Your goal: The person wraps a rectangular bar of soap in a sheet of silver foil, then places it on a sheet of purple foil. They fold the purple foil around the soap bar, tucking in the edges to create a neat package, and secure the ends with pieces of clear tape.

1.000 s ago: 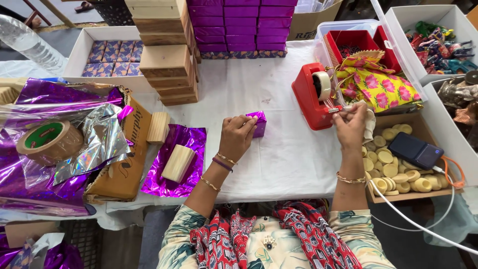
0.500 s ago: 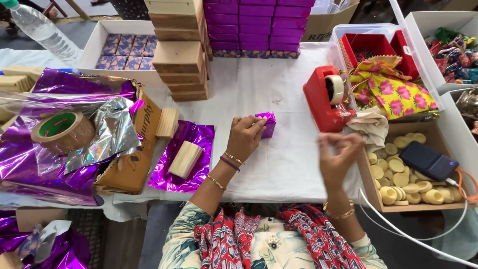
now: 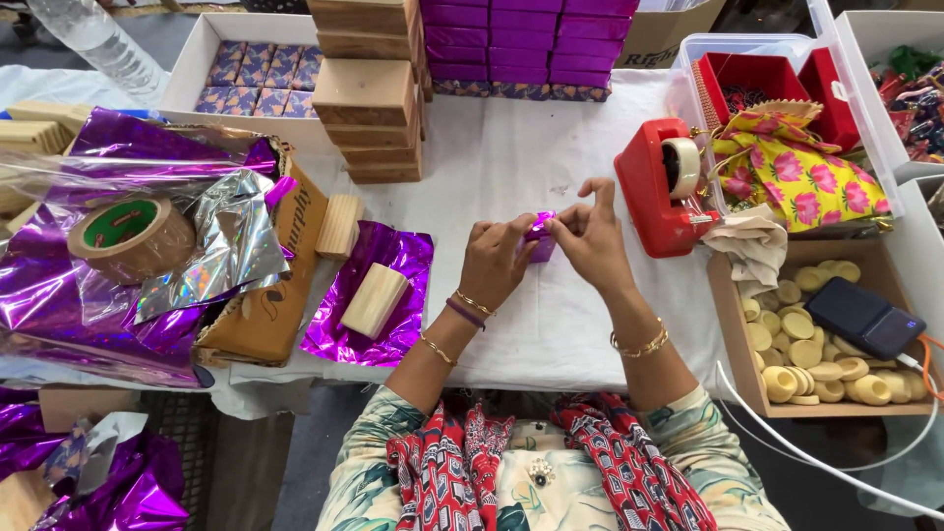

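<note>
Nearest the camera, the person's patterned sleeves and a red printed scarf [image 3: 610, 462] fill the bottom edge, with both forearms reaching away over the white tablecloth [image 3: 570, 324]. The left hand [image 3: 495, 264] and the right hand [image 3: 588, 241] meet at the middle of the table, and the small purple foil-wrapped block [image 3: 539, 236] sits between them on the cloth. Both hands are closed on it: the left hand's fingers curl over its left side, while the right hand pinches its top right edge with thumb and forefinger, the other fingers lifted. Most of the block is hidden by the fingers.

Just left of the left hand lies a sheet of purple foil [image 3: 369, 295] with a bare wooden block [image 3: 374, 300] tilted on it, and a second wooden block [image 3: 340, 226] stands just beyond. Further left, a roll of brown packing tape [image 3: 133, 236] rests on crumpled purple and silver foil.

To the right of the right hand stands a red tape dispenser [image 3: 661, 192], with a cardboard tray of pale round discs [image 3: 806, 344] near it, a dark phone [image 3: 863, 317] lying on top.

Farther off, a stack of wooden boxes [image 3: 369, 98] rises on the cloth, purple wrapped boxes [image 3: 531, 44] are piled beside it, and a white box [image 3: 187, 84] of patterned packets sits at far left.
</note>
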